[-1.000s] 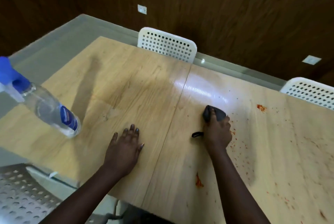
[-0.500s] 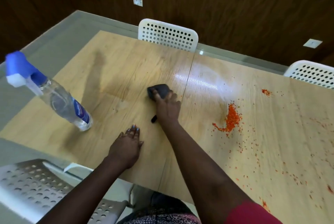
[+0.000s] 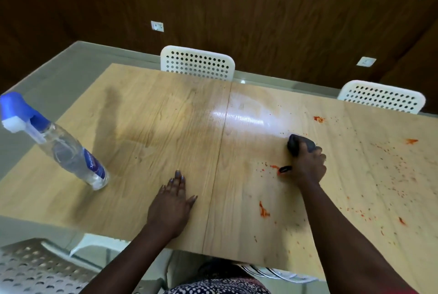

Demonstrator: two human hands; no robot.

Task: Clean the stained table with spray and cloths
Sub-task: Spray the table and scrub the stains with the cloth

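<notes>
My right hand [image 3: 307, 166] presses a dark grey cloth [image 3: 295, 143] onto the light wooden table [image 3: 166, 127], right of the centre seam. Orange-red stains [image 3: 263, 209] and specks lie beside and to the right of that hand, with larger spots near the far edge [image 3: 318, 119] and further right [image 3: 411, 141]. My left hand [image 3: 171, 201] rests flat on the table near the front edge, fingers spread, holding nothing. A clear spray bottle [image 3: 68, 151] with a blue and white trigger head stands on the table's left part.
Two white perforated chairs stand behind the table, one at the middle [image 3: 198, 62] and one at the right [image 3: 381, 99]. A grey perforated chair [image 3: 28, 267] sits at my near left. A dark wooden wall rises behind.
My right hand has swept the cloth from left of the seam back to the right side. The orange heap seen half a second ago is spread out. My left hand stayed put.
</notes>
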